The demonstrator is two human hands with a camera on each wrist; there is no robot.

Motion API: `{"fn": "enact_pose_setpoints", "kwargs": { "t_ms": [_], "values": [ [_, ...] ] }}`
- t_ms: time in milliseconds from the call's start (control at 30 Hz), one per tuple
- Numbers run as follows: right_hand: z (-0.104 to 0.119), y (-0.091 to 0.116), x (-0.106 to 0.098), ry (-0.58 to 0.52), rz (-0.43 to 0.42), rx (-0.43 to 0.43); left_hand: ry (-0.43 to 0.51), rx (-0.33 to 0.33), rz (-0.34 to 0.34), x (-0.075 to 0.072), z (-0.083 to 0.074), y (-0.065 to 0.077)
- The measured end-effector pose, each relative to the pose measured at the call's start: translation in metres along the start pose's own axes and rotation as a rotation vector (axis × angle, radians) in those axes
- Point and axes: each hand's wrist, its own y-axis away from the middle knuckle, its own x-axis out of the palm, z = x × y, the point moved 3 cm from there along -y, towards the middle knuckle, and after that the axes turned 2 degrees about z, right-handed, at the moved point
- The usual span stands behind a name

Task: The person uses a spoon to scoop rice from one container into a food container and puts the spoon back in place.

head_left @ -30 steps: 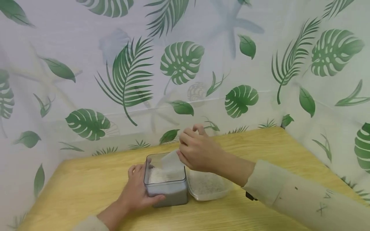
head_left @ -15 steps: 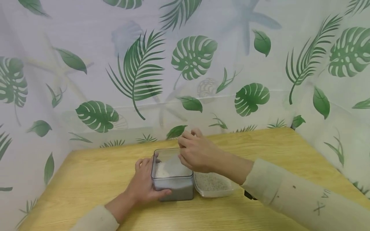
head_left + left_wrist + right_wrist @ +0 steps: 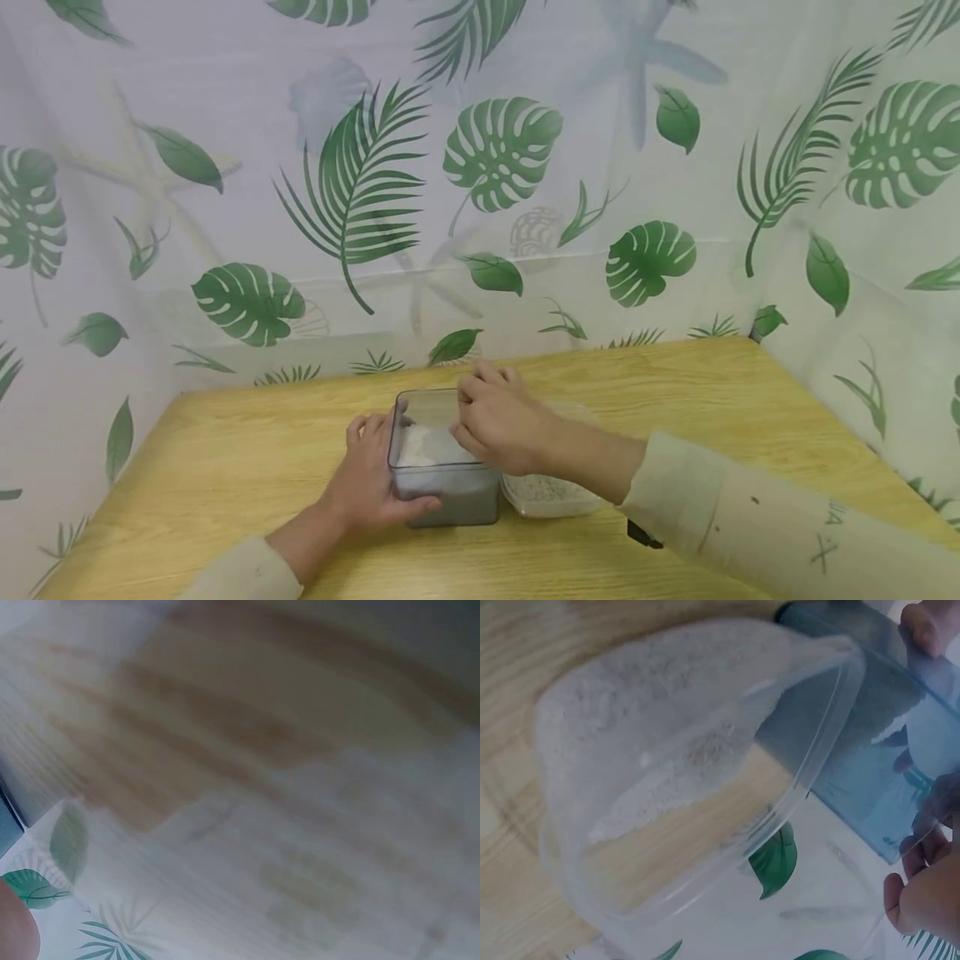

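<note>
A square see-through grey-blue box (image 3: 453, 496) holds white grains (image 3: 420, 447). My left hand (image 3: 369, 487) grips it from the left, thumb along the front wall, fingers at the far side. Over its right rim, my right hand (image 3: 504, 425), fingers curled, pinches a whitish translucent thin-walled piece (image 3: 453, 443) that dips into the box; its exact kind cannot be made out. In the right wrist view, the right fingers (image 3: 913, 859) show by the blue box (image 3: 840, 742). Only a bit of the left hand (image 3: 16, 926) enters the left wrist view, which is mostly blurred.
Right beside the box stands a clear plastic tub (image 3: 551, 507) of pale rice-like grains (image 3: 667, 667), partly under the right forearm. Both stand on a yellow wood-grain table (image 3: 262, 467). A leaf-printed curtain (image 3: 525, 50) hangs behind and at the sides.
My right hand has come lower over the box, and the whitish piece has sunk deeper inside it. The left hand keeps its hold. The head view has shifted slightly.
</note>
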Motion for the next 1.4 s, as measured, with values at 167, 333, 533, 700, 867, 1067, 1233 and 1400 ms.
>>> {"fn": "enact_pose_setpoints", "kwargs": {
  "t_ms": [167, 333, 533, 700, 867, 1067, 1233, 1400],
  "values": [
    [0.003, 0.003, 0.006, -0.163, 0.03, 0.117, -0.003, 0.017, -0.022, 0.0, 0.001, 0.001],
    [0.002, 0.006, 0.008, -0.263, -0.052, 0.193, -0.018, 0.016, -0.018, 0.0, 0.0, 0.001],
    [0.0, 0.009, 0.007, -0.275, -0.162, 0.192, -0.02, 0.018, -0.013, 0.0, 0.0, 0.001],
    [-0.001, 0.009, 0.006, -0.296, -0.203, 0.204, 0.001, 0.017, -0.021, 0.0, 0.002, 0.002],
    [-0.003, 0.01, 0.005, -0.327, -0.223, 0.216, 0.009, 0.026, -0.028, 0.002, 0.002, 0.001],
    [-0.007, 0.014, 0.002, -0.349, -0.257, 0.214, 0.023, 0.017, -0.015, 0.003, 0.001, 0.0],
    [-0.01, 0.018, 0.0, -0.358, -0.321, 0.196, 0.025, 0.001, 0.004, 0.001, 0.0, 0.0],
    [-0.013, 0.023, 0.0, -0.345, -0.389, 0.178, 0.011, 0.002, 0.004, -0.001, -0.001, 0.0]
  ]
}}
